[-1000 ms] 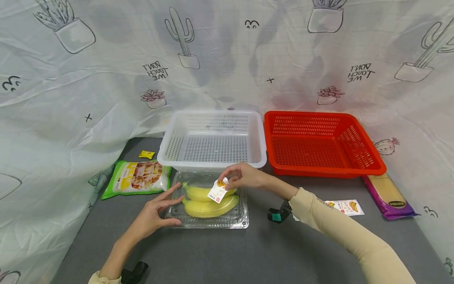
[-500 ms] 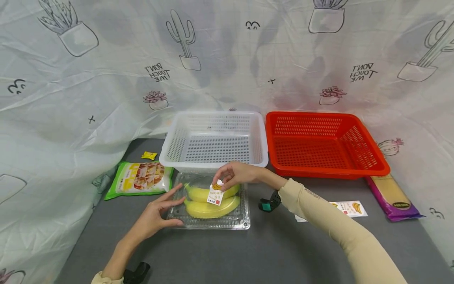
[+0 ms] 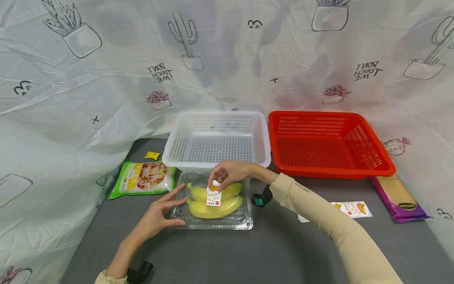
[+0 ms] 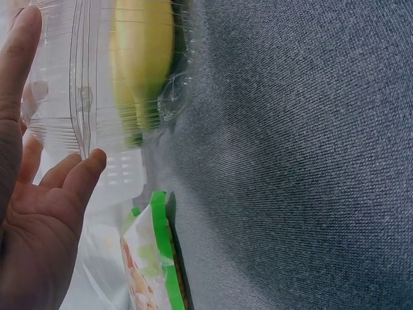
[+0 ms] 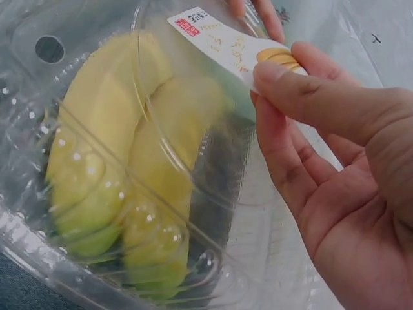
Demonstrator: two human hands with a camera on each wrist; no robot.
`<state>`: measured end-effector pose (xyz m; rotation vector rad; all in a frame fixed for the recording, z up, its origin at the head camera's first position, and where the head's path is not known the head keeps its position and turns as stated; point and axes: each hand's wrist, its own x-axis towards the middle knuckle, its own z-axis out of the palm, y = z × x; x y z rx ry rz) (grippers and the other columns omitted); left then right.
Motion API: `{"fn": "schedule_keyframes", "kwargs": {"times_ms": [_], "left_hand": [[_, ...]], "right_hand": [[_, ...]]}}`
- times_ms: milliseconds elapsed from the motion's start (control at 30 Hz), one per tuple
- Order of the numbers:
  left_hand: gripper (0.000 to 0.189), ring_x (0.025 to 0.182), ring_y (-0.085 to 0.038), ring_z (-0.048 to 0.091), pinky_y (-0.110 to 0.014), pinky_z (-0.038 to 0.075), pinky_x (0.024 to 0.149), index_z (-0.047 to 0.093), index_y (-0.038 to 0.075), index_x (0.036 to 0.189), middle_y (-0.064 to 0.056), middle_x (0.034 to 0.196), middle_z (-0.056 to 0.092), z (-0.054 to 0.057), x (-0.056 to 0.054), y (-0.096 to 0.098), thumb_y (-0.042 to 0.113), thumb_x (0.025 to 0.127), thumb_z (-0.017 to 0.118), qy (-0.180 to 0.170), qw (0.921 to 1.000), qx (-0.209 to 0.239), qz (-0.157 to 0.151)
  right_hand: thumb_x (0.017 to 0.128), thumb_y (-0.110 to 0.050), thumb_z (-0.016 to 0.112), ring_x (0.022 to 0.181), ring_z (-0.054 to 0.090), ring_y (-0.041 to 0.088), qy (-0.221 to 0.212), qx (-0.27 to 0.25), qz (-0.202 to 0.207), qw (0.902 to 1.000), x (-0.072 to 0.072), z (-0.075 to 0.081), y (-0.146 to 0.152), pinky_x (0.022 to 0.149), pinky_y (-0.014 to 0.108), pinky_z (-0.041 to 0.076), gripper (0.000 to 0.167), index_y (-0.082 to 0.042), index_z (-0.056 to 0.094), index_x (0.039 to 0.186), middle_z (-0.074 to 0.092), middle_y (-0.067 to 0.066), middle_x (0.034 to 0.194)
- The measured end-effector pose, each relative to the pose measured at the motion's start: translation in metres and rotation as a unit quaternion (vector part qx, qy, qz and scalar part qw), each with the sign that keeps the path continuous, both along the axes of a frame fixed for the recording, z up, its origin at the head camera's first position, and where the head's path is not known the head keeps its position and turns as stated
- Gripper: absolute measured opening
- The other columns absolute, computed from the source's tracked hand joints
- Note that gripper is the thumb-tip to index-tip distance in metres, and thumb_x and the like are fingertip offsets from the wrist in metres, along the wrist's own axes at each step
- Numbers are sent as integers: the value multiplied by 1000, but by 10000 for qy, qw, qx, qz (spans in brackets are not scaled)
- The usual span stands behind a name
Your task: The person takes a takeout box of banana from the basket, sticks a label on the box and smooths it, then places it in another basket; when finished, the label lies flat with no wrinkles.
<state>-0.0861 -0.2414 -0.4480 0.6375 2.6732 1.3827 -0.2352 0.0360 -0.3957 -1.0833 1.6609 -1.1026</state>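
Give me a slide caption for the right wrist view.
Right hand pinches a label over two bananas in a clear container.

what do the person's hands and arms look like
Both hands are bare, without gloves. Long cream fabric sleeves are worn, the right marked with small dark lettering. A black device shows beside each wrist, the right one bearing a green patch.

The left hand spreads its fingers — the right hand pinches, its forearm slanting inward.
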Motion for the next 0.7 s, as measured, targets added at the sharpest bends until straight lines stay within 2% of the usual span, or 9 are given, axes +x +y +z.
{"fn": "schedule_keyframes", "kwargs": {"times_ms": [200,533,700], "left_hand": [[65,134,-39,33,-48,43,93,61,1,127,-7,155,30,0,0,0,10,68,85,16,10000,-23,17],[64,133,-41,34,-51,43,91,61,-1,127,-10,154,30,-1,-1,-2,16,70,84,188,9998,-39,-51],[64,135,-40,33,-51,43,92,61,1,127,-7,155,30,-2,-1,-2,13,69,85,95,9999,-34,2]], "right_hand": [[82,7,70,74,52,13,646,-86,134,9978,1,1,-4,68,23,44,24,5,66,106,66,10,103],[81,6,72,72,53,14,1195,72,14,9928,3,2,-9,68,23,46,22,1,68,102,68,6,100],[81,1,74,74,53,9,2057,287,68,9782,8,3,-10,67,20,45,22,-5,70,102,68,2,97]]}}
